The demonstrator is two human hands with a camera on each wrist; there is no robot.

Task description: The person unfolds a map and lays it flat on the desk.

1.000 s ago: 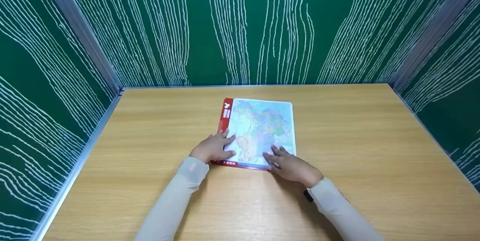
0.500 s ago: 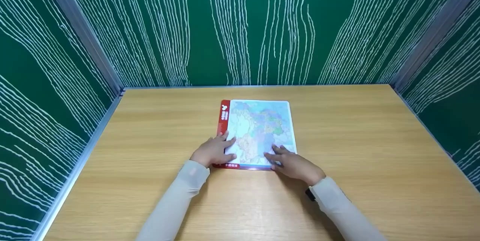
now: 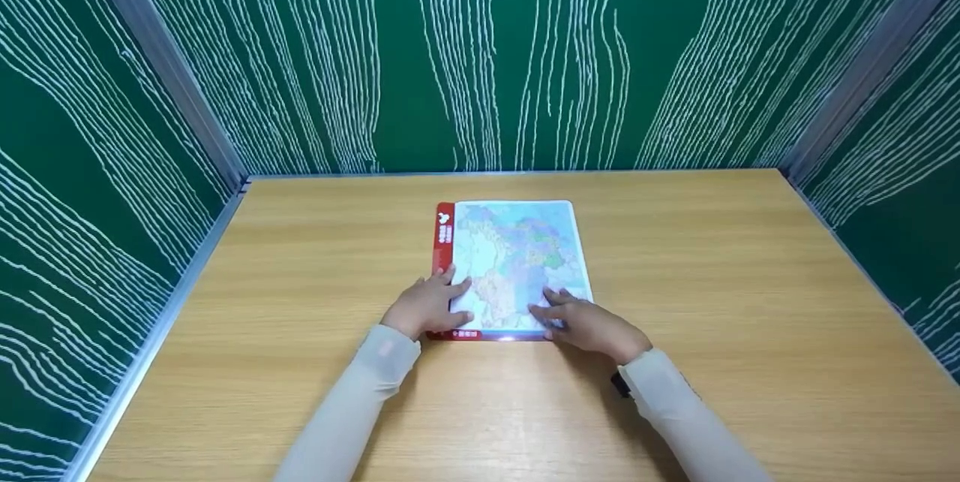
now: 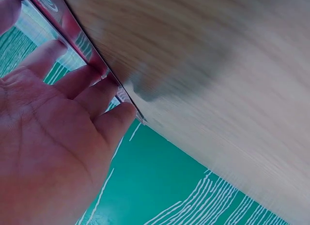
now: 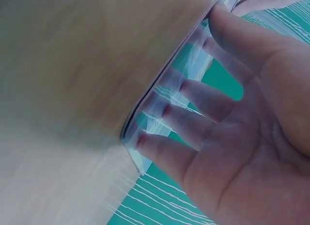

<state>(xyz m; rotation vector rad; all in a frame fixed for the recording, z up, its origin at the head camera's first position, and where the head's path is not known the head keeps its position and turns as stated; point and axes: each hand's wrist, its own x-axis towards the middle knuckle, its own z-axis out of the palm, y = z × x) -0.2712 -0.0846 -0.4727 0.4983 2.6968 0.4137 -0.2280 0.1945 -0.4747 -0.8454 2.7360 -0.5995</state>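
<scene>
A thin, glossy map board (image 3: 510,257) with a red left border lies flat on the table, its printed map in pale pastel colours. My left hand (image 3: 427,304) rests on its lower left side with fingers spread, the fingertips over the red border. Across from it, my right hand (image 3: 596,328) touches the lower right corner with extended fingers. In the left wrist view the left hand (image 4: 53,123) has its fingertips along the shiny red edge. The right wrist view shows the right hand (image 5: 227,133), its fingertips mirrored in the board's glossy surface.
The wooden table (image 3: 750,279) extends around the board on all sides. Green panels with wavy white lines (image 3: 525,54) stand behind it and at both sides, joined by grey metal posts (image 3: 161,54). A dark item (image 3: 620,384) shows at the right cuff.
The map board has turned slightly counterclockwise; its far edge has shifted left and its near edge now lies straighter. Both hands have moved only slightly with it, still spread on the board.
</scene>
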